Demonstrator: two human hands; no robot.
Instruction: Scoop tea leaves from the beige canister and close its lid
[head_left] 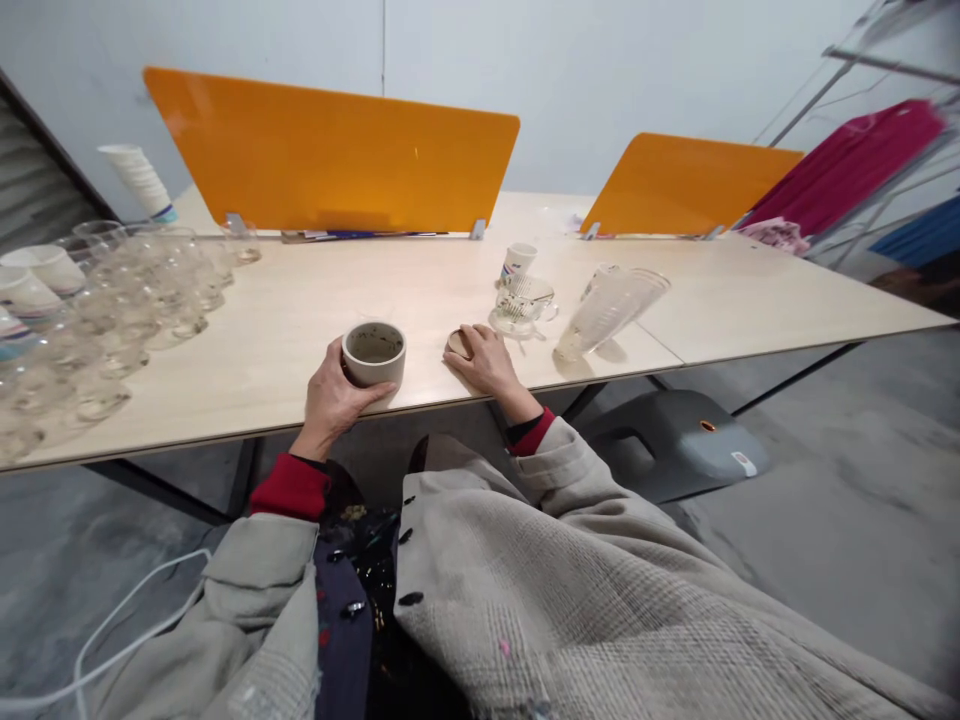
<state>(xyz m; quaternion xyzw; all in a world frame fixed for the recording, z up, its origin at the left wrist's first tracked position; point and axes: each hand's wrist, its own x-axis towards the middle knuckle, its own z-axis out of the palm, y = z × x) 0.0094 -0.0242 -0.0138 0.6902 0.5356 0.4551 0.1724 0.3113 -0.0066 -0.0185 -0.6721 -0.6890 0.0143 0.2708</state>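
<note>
My left hand (334, 393) is wrapped round the near side of a grey-beige ceramic cup (374, 353) that stands upright on the pale wooden table (285, 310), close to its front edge. My right hand (486, 362) lies on the table to the right of the cup, fingers curled over a small round tan object (457, 343), perhaps a lid or coaster. Both sleeves are beige with red cuffs.
A clear glass dripper (523, 303), a small paper cup (519, 260) and a ribbed glass vessel lying on its side (609, 308) sit beyond my right hand. Several glasses (127, 300) and paper cups (45, 275) crowd the left. Orange dividers (330, 155) stand behind.
</note>
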